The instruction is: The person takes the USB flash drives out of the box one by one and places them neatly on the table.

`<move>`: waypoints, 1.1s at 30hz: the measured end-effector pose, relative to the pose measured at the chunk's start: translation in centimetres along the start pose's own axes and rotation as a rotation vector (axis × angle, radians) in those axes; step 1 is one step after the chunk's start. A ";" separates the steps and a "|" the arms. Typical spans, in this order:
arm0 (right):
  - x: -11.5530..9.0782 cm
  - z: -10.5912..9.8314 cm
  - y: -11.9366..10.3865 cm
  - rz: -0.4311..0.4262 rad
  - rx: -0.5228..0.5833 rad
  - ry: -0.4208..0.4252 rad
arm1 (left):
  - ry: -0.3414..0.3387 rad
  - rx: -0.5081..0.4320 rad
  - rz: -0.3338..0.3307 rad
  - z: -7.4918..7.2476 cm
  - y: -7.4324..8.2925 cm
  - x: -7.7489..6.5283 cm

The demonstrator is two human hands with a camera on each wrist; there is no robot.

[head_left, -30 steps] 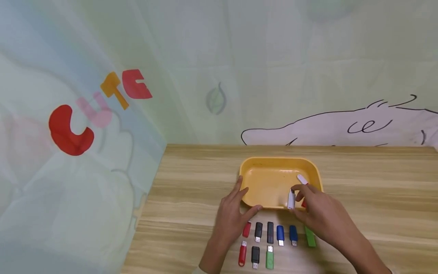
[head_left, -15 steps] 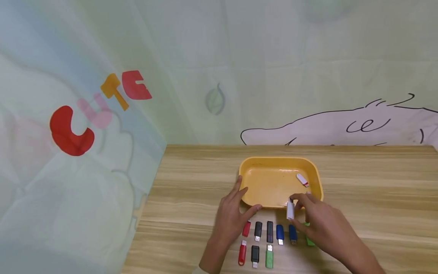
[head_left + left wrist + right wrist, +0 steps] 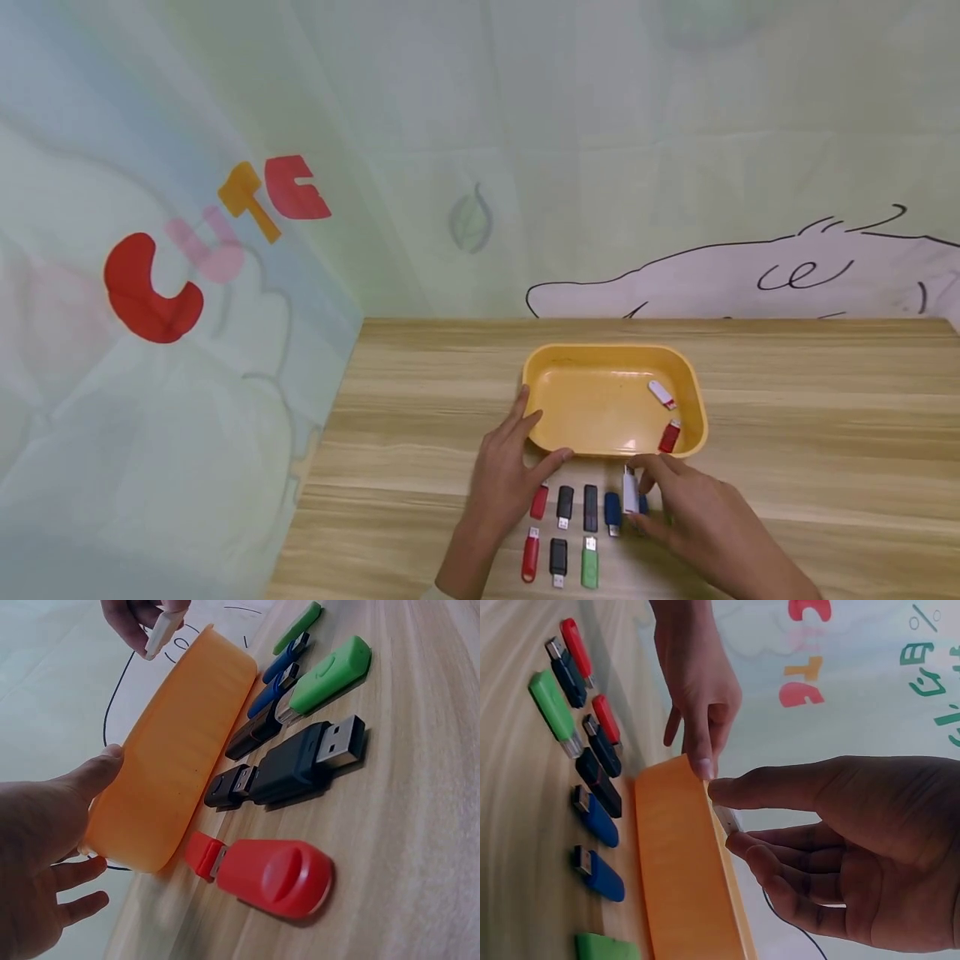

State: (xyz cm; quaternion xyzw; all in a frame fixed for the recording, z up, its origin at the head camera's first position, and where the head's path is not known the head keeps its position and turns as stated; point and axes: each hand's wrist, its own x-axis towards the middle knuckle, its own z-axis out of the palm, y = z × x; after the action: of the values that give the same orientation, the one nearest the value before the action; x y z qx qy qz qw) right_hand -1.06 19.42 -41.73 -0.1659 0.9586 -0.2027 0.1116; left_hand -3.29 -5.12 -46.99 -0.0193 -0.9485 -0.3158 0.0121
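My right hand point(image 3: 697, 504) pinches a white USB stick point(image 3: 631, 490) between thumb and fingertips, just in front of the yellow tray point(image 3: 592, 408). In the right wrist view the white USB stick point(image 3: 727, 818) overlaps the tray's rim. At the tray's left front corner rests my left hand point(image 3: 504, 475), fingers spread and fairly straight, thumb along the front rim. Inside the tray, at its right end, lie a white-and-red USB stick point(image 3: 662, 395) and a red USB stick point(image 3: 670, 436). From the head, the held stick and hand partly cover a blue USB stick point(image 3: 600, 874).
Several USB sticks lie in two rows before the tray: a red one point(image 3: 531, 554), black ones point(image 3: 558, 557), a green one point(image 3: 590, 567) and a blue one point(image 3: 612, 510). Another green stick point(image 3: 606, 947) is hidden from the head view. A printed cloth point(image 3: 465, 167) hangs behind the table.
My right hand has drawn the white stick from over the tray toward me and slightly left. The red stick in the tray has come into view. My left hand has stayed put.
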 end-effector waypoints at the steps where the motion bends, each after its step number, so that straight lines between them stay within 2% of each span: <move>1: 0.0 0.1 -0.1 0.006 -0.009 -0.006 | 0.000 -0.001 0.001 0.0 -0.1 0.0; 6: 0.1 0.7 -0.4 0.061 0.005 -0.064 | -0.005 -0.005 0.006 0.1 -0.1 0.1; 12: -0.2 1.2 -0.1 0.047 0.018 -0.092 | -0.016 -0.012 -0.005 0.0 -0.1 0.0; 23: -0.3 2.6 0.0 0.103 0.064 -0.226 | -0.010 -0.009 0.001 -0.1 -0.2 0.1; 33: -0.6 3.9 -0.3 0.072 0.053 -0.252 | -0.002 -0.006 0.006 0.0 -0.2 0.0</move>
State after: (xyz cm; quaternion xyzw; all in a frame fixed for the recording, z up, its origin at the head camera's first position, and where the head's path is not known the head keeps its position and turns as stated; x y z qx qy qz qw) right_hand 0.70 18.05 -44.97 -0.1526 0.9366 -0.2014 0.2427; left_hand -3.31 -5.31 -47.09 -0.0226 -0.9475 -0.3188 0.0118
